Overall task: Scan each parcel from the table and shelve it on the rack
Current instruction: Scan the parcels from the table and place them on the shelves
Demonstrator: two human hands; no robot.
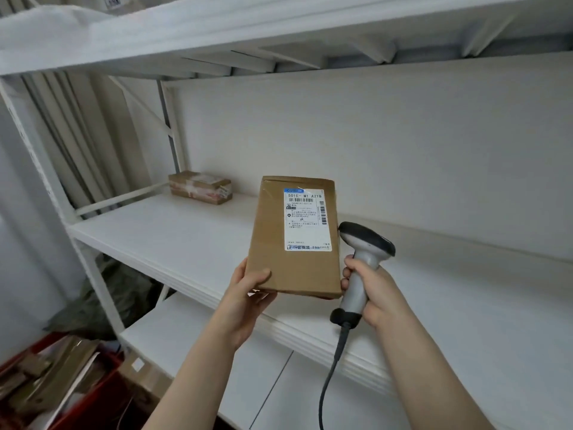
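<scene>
Light: soft, even, fairly bright, cool white. Shadow: dim band beneath upper shelf [279, 35] at 12 o'clock. Glare: faint sheen on parcel label [307, 220]. Blur: smeared edges at 11 o'clock. Distortion: shelf lines bowed.

Bare shelf [217, 243] beside 1 box [200, 187]

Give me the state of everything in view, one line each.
Flat parcel, upright, label toward camera, held by left hand.
Scanner, gripped by right hand, head beside the parcel's right edge.
Small parcel, lying on the rack shelf, back left.
Red crate, full of cardboard.
</scene>
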